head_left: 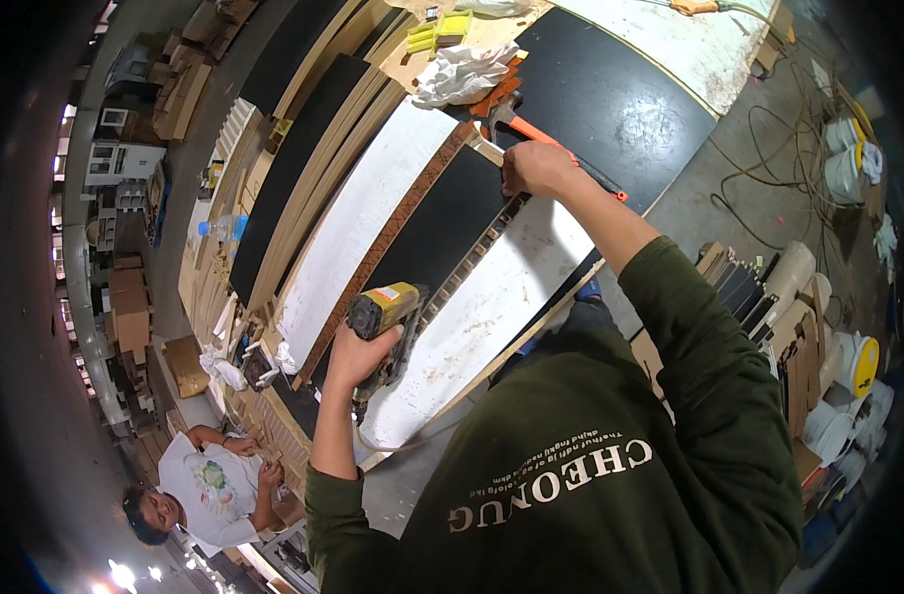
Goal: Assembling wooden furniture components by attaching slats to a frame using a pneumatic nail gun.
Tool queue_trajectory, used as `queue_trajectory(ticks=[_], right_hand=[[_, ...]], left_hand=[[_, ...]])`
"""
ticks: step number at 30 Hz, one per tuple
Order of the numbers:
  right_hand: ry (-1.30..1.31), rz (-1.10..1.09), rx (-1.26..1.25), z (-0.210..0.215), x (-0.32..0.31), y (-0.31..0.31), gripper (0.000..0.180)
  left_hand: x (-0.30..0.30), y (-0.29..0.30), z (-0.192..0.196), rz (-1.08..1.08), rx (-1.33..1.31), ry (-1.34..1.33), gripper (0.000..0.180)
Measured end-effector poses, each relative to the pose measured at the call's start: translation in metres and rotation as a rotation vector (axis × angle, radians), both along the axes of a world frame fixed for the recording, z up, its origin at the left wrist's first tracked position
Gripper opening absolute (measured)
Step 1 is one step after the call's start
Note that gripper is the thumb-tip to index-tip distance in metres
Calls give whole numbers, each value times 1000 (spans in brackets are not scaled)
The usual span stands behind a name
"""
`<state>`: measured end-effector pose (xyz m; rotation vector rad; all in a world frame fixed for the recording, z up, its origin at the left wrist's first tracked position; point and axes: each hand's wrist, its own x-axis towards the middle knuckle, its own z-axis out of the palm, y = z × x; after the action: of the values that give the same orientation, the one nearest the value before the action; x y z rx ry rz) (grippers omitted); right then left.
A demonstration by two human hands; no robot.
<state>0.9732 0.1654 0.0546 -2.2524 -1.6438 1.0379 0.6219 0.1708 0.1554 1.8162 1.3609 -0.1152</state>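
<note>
Hands are both engaged at the centre of the frame. Left hand [356,354], in a closed grip, holds a yellow and black nail gun [385,315] by its handle, lower centre; the gun's nose points at the slatted strip [469,262] just beside it. A hose [402,444] runs from the gun's base toward the lower part of the frame. Right hand [533,166], upper centre, is closed down on the far end of the same strip, pressing on it; what the fingers enclose cannot be told. An orange-handled hammer [531,130] lies just behind this hand, on a black panel [610,99].

The strip runs diagonally from lower left to upper right, between a black board [442,223] and a white board [491,297]. A brown patterned strip [392,233] and a further white board [358,223] lie to the left of these. All rest on the tabletop [709,45], whose pale surface shows at the upper right.

Crumpled white cloth [462,74] and yellow items [437,32] lie at the top centre. Long dark and pale panels [303,129] are stacked at the upper left. Cables [778,148] trail on the floor at the upper right, with white buckets [848,158] near them. Another person [209,485], in a white shirt, is at the lower left, well apart.
</note>
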Motion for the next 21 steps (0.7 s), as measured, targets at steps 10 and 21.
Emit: queue_trajectory(ticks=[10,21], right_hand=[[73,4,51,-4,3,-2,26],[54,-4,69,0,2,-5,23]], left_hand=[[21,3,-2,5,54,81,38],[45,7,6,34,-46,73,34]])
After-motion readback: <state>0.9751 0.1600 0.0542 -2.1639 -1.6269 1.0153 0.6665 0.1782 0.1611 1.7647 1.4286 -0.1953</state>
